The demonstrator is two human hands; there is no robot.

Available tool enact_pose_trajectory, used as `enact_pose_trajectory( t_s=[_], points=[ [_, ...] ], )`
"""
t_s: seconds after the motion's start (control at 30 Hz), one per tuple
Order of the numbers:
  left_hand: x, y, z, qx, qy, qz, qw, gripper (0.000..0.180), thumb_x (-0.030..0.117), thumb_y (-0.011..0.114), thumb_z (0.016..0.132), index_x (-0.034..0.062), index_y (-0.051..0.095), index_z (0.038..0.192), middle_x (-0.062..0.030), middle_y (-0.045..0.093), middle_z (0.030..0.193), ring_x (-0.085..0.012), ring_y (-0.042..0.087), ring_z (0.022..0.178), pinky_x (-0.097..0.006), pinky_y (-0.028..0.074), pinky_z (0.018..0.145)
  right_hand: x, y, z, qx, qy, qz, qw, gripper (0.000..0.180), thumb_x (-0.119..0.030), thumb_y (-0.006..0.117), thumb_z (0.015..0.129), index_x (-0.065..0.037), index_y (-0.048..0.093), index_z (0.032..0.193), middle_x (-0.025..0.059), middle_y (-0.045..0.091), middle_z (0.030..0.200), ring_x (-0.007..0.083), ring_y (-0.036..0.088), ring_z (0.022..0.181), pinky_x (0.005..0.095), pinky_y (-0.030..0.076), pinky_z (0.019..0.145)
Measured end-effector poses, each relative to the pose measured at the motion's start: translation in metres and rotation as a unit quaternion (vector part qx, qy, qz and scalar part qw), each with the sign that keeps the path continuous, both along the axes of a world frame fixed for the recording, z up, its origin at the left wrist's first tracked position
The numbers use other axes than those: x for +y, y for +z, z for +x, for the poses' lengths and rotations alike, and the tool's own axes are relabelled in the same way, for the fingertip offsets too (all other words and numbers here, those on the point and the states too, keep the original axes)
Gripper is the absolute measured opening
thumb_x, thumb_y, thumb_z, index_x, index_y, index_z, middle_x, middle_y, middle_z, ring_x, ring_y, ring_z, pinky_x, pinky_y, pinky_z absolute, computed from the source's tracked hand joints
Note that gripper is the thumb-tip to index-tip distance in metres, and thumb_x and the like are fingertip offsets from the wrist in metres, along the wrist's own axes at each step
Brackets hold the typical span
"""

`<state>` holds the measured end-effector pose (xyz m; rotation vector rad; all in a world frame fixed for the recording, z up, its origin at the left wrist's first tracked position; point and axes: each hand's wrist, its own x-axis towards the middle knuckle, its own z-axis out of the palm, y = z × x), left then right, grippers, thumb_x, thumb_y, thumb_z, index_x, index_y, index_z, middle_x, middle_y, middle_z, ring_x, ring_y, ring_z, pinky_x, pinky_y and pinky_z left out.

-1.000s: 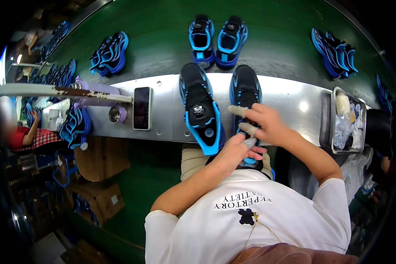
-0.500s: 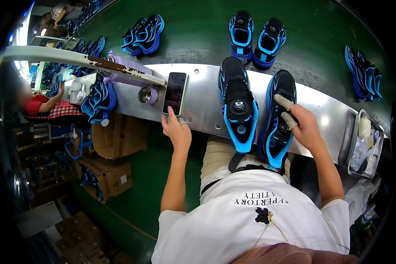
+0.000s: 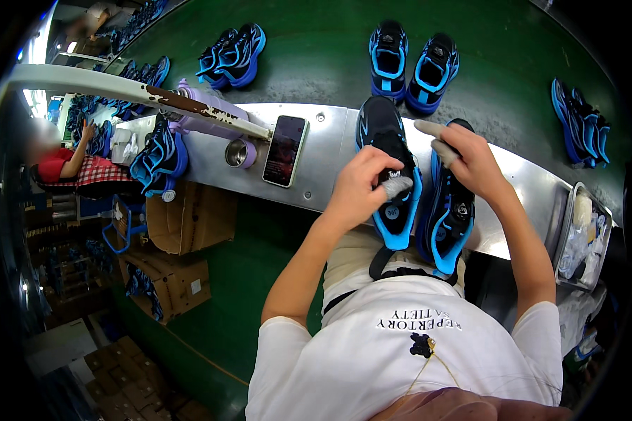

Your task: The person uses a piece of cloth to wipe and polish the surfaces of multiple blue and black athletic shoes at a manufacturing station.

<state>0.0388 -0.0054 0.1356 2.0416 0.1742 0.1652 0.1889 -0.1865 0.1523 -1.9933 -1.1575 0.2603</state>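
The left hand (image 3: 361,186) rests on the tongue area of the left shoe (image 3: 392,175), its fingers curled and pinching a small grey piece at the shoe's opening; the grasp is closed on that piece. The right hand (image 3: 470,158) lies over the collar of the right shoe (image 3: 451,217), fingers partly bent on the upper with the taped forefinger extended; whether it grips anything cannot be told. Both black-and-blue shoes lie side by side on the steel work shelf (image 3: 330,154), directly in front of the person, toes pointing toward the body. To do this step well, in my judgement, keep the right hand pressing its shoe flat so the pair does not slide, and work the pinched piece with short, controlled pulls, wrist low over the shelf. A phone (image 3: 285,150) lies on the shelf just left of the left shoe, near enough for the left elbow to disturb. Further left stand a small metal cup (image 3: 237,152) and a purple bottle (image 3: 203,109) under a rusty white bar (image 3: 119,88). Beyond the shelf, the green conveyor (image 3: 316,56) carries another pair of shoes (image 3: 414,63). A metal tray (image 3: 583,238) sits at the right end.
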Motion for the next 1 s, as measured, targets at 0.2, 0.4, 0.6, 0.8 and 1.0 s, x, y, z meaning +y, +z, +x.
enact_pose_trajectory(
  t_s=[0.2,0.4,0.6,0.8,1.0],
  points=[
    [-0.011,-0.008,0.0,-0.055,0.004,0.151,0.987,0.029,0.0,0.065,0.072,0.0057,0.066,0.1,-0.0075,0.06,0.099,-0.022,0.058,0.083,-0.03,0.047,0.069,0.052,-0.027,0.02,-0.001,0.073,0.023,0.997,0.035,-0.006,0.059,0.089,-0.013,0.064,0.123,0.0103,0.054,0.08,0.025,0.054,0.075,0.0349,0.044,0.069],
    [0.007,-0.006,-0.012,-0.08,-0.037,0.013,0.996,0.034,0.002,0.065,0.078,0.0053,0.063,0.112,-0.0099,0.062,0.118,-0.0243,0.059,0.098,-0.034,0.048,0.08,0.06,-0.035,0.015,0.01,0.116,0.008,0.993,0.035,-0.005,0.059,0.088,-0.013,0.065,0.122,0.01,0.053,0.081,0.0246,0.054,0.076,0.0349,0.044,0.068],
    [0.067,-0.067,-0.062,-0.02,0.345,0.264,0.901,0.051,0.001,0.051,0.086,-0.0021,0.043,0.137,-0.0199,0.054,0.13,-0.0352,0.044,0.123,-0.044,0.03,0.107,0.037,-0.034,0.016,0.038,0.093,-0.033,0.994,0.037,-0.004,0.057,0.09,-0.014,0.064,0.125,0.0099,0.054,0.082,0.023,0.055,0.075,0.0347,0.045,0.069],
    [0.076,-0.111,-0.063,0.113,0.36,0.301,0.876,0.059,0.021,0.05,0.093,-0.0043,0.031,0.143,-0.0258,0.047,0.138,-0.0462,0.03,0.133,-0.057,0.019,0.108,0.033,-0.028,0.007,0.097,0.084,-0.061,0.99,0.035,-0.008,0.058,0.09,-0.013,0.063,0.124,0.0129,0.06,0.084,0.0274,0.06,0.079,0.0369,0.048,0.074],
    [0.048,-0.083,-0.018,-0.102,0.266,0.127,0.95,0.037,0.012,0.054,0.092,0.0002,0.052,0.128,-0.0183,0.061,0.119,-0.0334,0.054,0.114,-0.041,0.042,0.095,0.035,-0.028,0.008,0.102,0.081,-0.062,0.99,0.034,-0.008,0.059,0.09,-0.012,0.063,0.124,0.0134,0.061,0.087,0.0277,0.06,0.077,0.0368,0.049,0.074]
  ],
)
